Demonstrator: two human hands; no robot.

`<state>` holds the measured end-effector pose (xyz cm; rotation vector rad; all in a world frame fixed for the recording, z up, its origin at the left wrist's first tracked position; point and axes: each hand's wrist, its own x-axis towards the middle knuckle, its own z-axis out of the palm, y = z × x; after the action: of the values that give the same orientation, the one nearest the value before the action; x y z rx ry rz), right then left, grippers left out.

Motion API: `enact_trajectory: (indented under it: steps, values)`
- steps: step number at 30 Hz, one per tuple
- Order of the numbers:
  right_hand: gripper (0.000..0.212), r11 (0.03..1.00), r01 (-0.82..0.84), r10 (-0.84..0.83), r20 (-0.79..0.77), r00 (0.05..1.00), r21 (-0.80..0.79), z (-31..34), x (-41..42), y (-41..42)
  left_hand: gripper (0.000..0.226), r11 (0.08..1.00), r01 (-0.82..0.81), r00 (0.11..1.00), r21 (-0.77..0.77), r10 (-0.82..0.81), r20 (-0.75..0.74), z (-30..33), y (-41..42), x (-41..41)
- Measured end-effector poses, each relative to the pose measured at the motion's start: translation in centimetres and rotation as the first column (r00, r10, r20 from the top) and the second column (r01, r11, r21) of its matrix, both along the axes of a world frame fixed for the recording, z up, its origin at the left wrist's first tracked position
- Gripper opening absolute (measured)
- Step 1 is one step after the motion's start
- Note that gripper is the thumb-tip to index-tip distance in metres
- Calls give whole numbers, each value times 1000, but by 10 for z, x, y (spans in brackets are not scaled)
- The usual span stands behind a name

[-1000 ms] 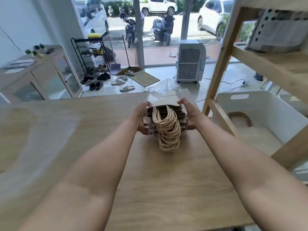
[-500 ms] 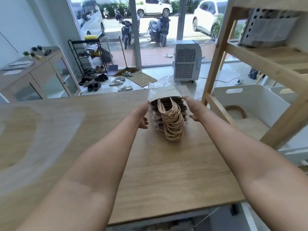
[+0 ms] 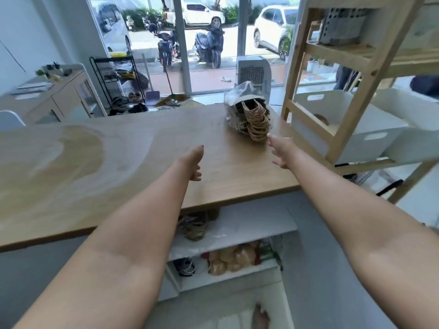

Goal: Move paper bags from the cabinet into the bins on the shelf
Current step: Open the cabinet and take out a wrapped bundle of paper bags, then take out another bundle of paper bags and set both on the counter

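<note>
Fingers [image 3: 273,141] of right hand [image 3: 281,151] loosely spread, holding nothing, just short of bundle of paper bags [image 3: 249,117] on wooden surface [image 3: 142,148]; left hand [image 3: 193,163] relaxed, empty, well apart from bundle; white bin [image 3: 370,136] on shelf [image 3: 351,96] beside

Beyond the hands, tall glass doors [image 3: 209,43] admit bright daylight; a wooden counter [image 3: 95,162] beneath them; a black rack [image 3: 116,79] far left.

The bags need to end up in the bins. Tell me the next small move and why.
Probably bring both hands back onto the bundle of paper bags: it sits on the table, and the left hand and right hand hold nothing.
</note>
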<state>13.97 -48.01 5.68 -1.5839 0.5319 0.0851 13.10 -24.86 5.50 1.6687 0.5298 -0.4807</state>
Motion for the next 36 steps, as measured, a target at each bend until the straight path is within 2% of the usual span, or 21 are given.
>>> enact_trajectory:
  steps: [3, 7, 9, 13, 17, 21, 25, 28, 30, 32, 34, 36]
  values:
    - [51, 993, -98, 95, -50, 994, -63, -4, -50, 29, 57, 999, 40, 999, 12, -40, 2, -2, 34, -49]
    - [22, 942, -293, 260, -198, 945, -161, -20, -101, 53, 44, 966, 240, 968, 95, -231, -97, -16, 56, -104]
    - [24, 918, -363, 321, -236, 917, -162, -33, -116, 59, 37, 933, 320, 942, 167, -294, -163, -26, 63, -122]
    - [20, 859, -474, 405, -308, 861, -196, -75, -136, 73, 46, 889, 357, 922, 288, -286, -262, -69, 73, -149]
    - [42, 803, -545, 430, -400, 810, -241, -126, -144, 76, 49, 875, 323, 928, 361, -219, -301, -115, 79, -163]
    - [37, 832, -479, 362, -382, 850, -279, -171, -132, 81, 46, 918, 93, 985, 386, -30, -168, -167, 82, -163]
    - [34, 801, -430, 337, -280, 899, -416, -218, -116, 94, 41, 842, -45, 998, 537, 21, 51, -220, 80, -158]
    - [31, 766, -371, 346, -150, 926, -524, -239, -102, 107, 41, 801, -132, 978, 584, 11, 207, -238, 79, -144]
    - [25, 750, -318, 365, -38, 930, -580, -250, -88, 117, 42, 795, -206, 948, 570, 18, 318, -251, 81, -127]
    - [26, 733, -287, 372, 11, 928, -616, -258, -77, 126, 41, 788, -274, 906, 551, 21, 422, -262, 85, -114]
    - [33, 748, -270, 343, 5, 939, -606, -269, -60, 138, 43, 761, -314, 889, 567, 26, 457, -277, 90, -96]
    - [44, 800, -272, 304, -29, 952, -534, -281, -41, 147, 51, 731, -315, 912, 605, 56, 406, -288, 95, -77]
